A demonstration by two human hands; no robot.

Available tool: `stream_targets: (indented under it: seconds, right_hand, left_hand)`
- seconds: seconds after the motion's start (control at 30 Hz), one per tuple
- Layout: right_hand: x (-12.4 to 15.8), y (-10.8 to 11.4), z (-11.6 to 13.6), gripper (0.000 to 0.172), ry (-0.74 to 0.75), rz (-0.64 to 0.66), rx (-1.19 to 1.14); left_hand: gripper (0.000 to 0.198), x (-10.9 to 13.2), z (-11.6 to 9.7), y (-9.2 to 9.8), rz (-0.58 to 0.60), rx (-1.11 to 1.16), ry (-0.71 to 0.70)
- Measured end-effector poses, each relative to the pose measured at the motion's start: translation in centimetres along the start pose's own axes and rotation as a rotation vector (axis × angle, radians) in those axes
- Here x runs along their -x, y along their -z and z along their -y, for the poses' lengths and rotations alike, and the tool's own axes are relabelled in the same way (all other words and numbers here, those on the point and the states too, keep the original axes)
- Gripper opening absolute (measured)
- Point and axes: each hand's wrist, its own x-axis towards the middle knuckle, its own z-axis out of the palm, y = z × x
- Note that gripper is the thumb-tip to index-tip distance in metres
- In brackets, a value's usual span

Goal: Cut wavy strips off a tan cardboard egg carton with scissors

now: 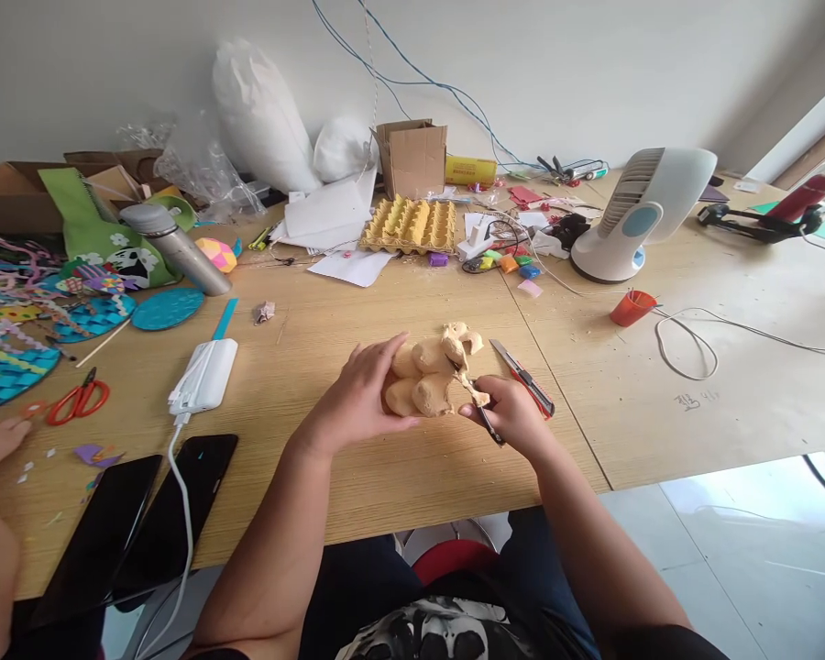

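Desk during handwork, seen from the head camera. The desk (419, 307) is crowded along its far side: a cardboard box (412, 158) stands behind a yellow egg tray (412, 225), with a white fan (643, 215) farther right and a red cup (632, 308) in front of it. At left, a steel flask (177, 249) leans behind a blue disc (167, 309); nearer lie orange-handled scissors (79, 401), a white power bank (206, 376) and two dark phones (106, 522), close to another person's hand (0, 445). The nearest obstacle is a utility knife (526, 380), lying obliquely just beside the right hand (499, 410).

A tan egg-carton piece (430, 356), its rounded cups uppermost, is held between the hands near the front of the desk. The left hand (364, 390) grips its left end, digits spread along the far and near sides. The right hand is closed around a dark tool (491, 429), largely hidden by the fingers, at the piece's ragged right end. Both forearms converge from the lower corners.
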Motion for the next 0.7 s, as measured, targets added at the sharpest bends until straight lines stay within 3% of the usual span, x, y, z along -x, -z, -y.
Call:
stream_targets:
  seconds: [0.3,0.47,0.7]
  right_hand:
    - [4.2,-1.5,-2.1,0.043,-0.283,0.024,-0.040]
    - [5.3,-1.9,-1.5,0.039,-0.291,0.055,-0.102]
    - [6.3,-2.0,-0.9,0.033,-0.280,0.107,-0.173]
  left_hand:
    - [0.110,-0.6,-0.2,-2.7,0.043,-0.084,-0.055]
    - [0.110,-0.3,0.0,-3.7,0.008,-0.185,-0.084]
    - [0.107,-0.1,-0.4,-3.6,0.009,-0.245,-0.111]
